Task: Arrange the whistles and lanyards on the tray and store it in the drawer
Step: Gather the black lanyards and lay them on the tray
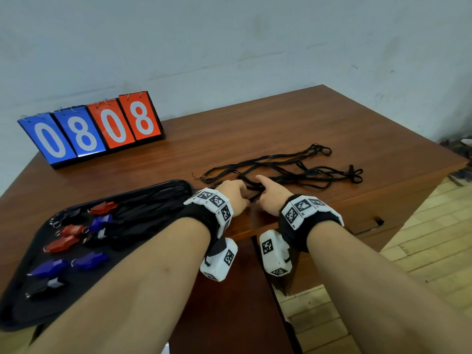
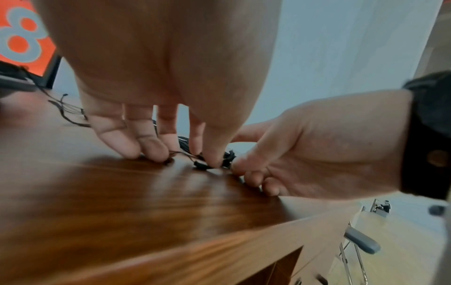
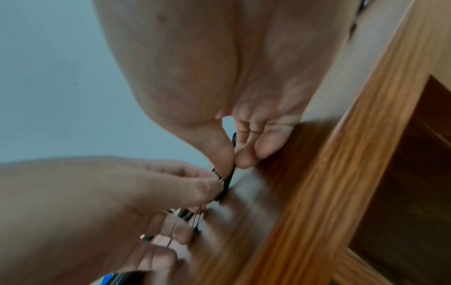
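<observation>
A loose tangle of black lanyards [image 1: 288, 172] lies across the middle of the wooden table [image 1: 255, 129]. My left hand [image 1: 233, 194] and right hand [image 1: 268, 196] meet at its near end, and both pinch the same bunch of black cords [image 2: 207, 164] against the tabletop. In the right wrist view, thumb and forefinger squeeze the cord [image 3: 229, 179]. A black tray [image 1: 15, 312] at the near left holds several red, blue and black whistles [image 1: 63, 244] and a pile of folded black lanyards [image 1: 153, 208].
A flip scoreboard [image 1: 92, 129] reading 08 08 stands at the back left, near the wall. The table's right edge drops to a wooden floor [image 1: 421, 251]. A drawer front [image 1: 367, 223] shows below the near right edge.
</observation>
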`<state>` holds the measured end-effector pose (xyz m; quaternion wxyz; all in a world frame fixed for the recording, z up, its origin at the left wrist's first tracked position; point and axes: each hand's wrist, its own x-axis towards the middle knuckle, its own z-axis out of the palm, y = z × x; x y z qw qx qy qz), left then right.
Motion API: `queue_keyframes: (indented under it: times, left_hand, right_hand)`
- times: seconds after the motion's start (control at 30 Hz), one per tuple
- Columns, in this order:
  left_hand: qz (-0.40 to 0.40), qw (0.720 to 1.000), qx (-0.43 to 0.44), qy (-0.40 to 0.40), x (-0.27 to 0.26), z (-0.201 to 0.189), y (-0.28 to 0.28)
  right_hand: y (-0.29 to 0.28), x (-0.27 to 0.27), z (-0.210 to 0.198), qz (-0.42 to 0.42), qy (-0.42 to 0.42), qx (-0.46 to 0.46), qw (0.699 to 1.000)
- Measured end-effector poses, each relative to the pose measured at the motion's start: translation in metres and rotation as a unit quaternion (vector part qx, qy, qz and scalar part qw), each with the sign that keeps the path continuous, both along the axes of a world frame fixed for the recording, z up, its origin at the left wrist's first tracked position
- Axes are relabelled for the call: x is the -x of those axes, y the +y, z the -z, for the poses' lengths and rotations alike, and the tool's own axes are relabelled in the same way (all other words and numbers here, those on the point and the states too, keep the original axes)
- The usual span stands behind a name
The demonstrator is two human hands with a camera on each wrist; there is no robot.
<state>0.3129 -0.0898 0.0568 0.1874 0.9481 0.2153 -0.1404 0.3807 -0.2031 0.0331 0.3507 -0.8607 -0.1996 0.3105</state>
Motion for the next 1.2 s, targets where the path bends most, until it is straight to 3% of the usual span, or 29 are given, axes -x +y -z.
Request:
queue_keyframes:
  times: [0.17, 0.37, 0.53, 0.67, 0.87, 1.07, 1.2]
  left_hand:
    - [-0.011, 1.0, 0.015, -0.006, -0.005, 0.001, -0.008]
    - [-0.018, 0.997, -0.014, 0.075, -0.005, 0.002, -0.006]
    - [-0.02, 0.999, 0.023, -0.03, 0.017, -0.009, 0.003]
    - [-0.033, 0.993, 0.042, -0.104, 0.033, -0.021, 0.015]
    - [-0.066, 0.985, 0.028, -0.156, 0.064, -0.038, 0.034]
    - [-0.097, 0.973, 0.008, -0.209, 0.102, -0.059, 0.055]
    - [-0.126, 0.964, 0.017, -0.235, 0.135, -0.072, 0.073]
  right_hand:
    - [-0.007, 0.009, -0.004, 0.004, -0.02, -0.011, 1.0]
    - [-0.004, 0.006, -0.002, -0.006, -0.032, 0.012, 0.999]
    - [0.002, 0.007, -0.006, -0.046, -0.037, 0.06, 0.996]
    - [0.003, 0.016, -0.017, -0.027, -0.118, 0.108, 0.987]
    - [0.009, 0.036, -0.036, 0.073, -0.228, 0.007, 0.971]
    - [0.026, 0.054, -0.088, 0.086, -0.337, -0.072, 0.935]
    - [0.048, 0.076, -0.121, 0.065, -0.338, -0.122, 0.931]
